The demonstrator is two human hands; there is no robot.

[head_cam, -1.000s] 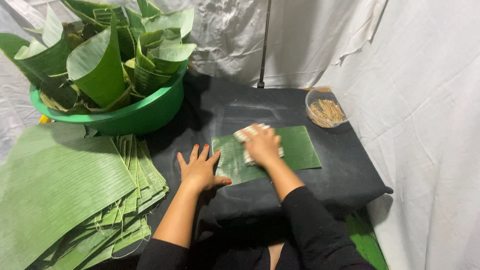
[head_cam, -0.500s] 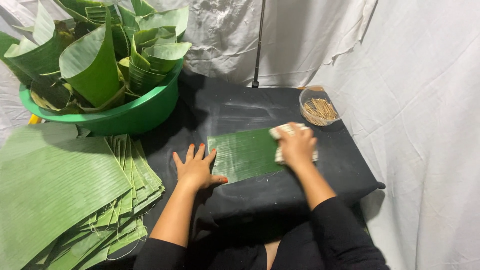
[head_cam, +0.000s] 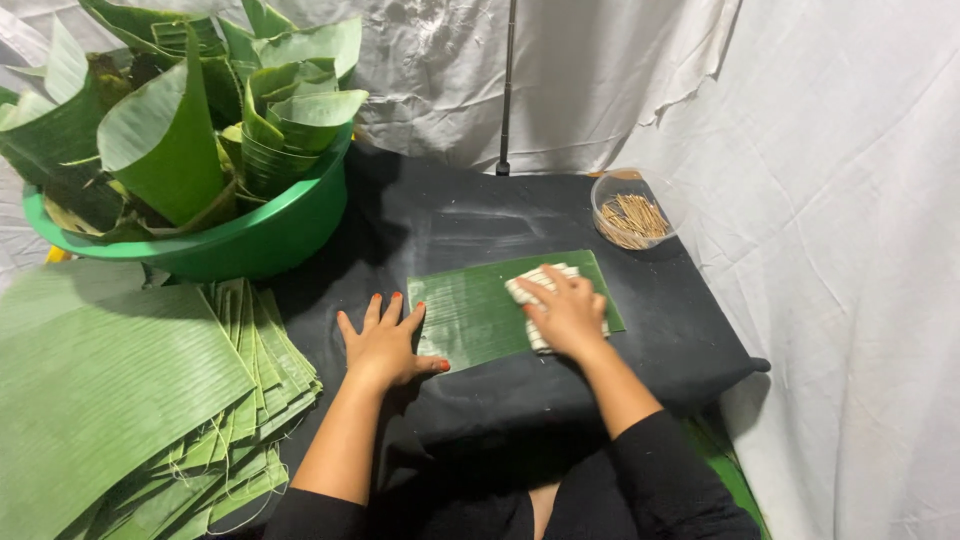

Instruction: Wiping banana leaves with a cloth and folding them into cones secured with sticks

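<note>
Head view, the only one. Your right hand (head_cam: 567,312) lies flat, palm down, on a folded pale striped cloth (head_cam: 545,290), fingers spread over it and pressing rather than gripping; the cloth pokes out past your fingertips and under the heel of the hand. It sits on the right half of a rectangular banana leaf sheet (head_cam: 480,308) laid flat near the middle of the black-covered table (head_cam: 690,340).

Your left hand (head_cam: 385,340) is open, fingers splayed, palm down on the black cover, its thumb and forefinger touching the sheet's left edge. It holds nothing; it only pins the sheet in place.

Progress, as a judgement: the sheet's left half has a damp sheen, so the wiping looks well along on this one sheet, with the part under your right hand hidden.

Much looks left to do: a thick stack of flat leaf sheets (head_cam: 130,390) lies to your left, just beside the table. Behind it a green basin (head_cam: 250,235) holds rolled leaf cones (head_cam: 170,140), which look like finished pieces. A clear bowl of small wooden picks (head_cam: 628,218) stands at the far right corner, well apart from both hands and untouched.
</note>
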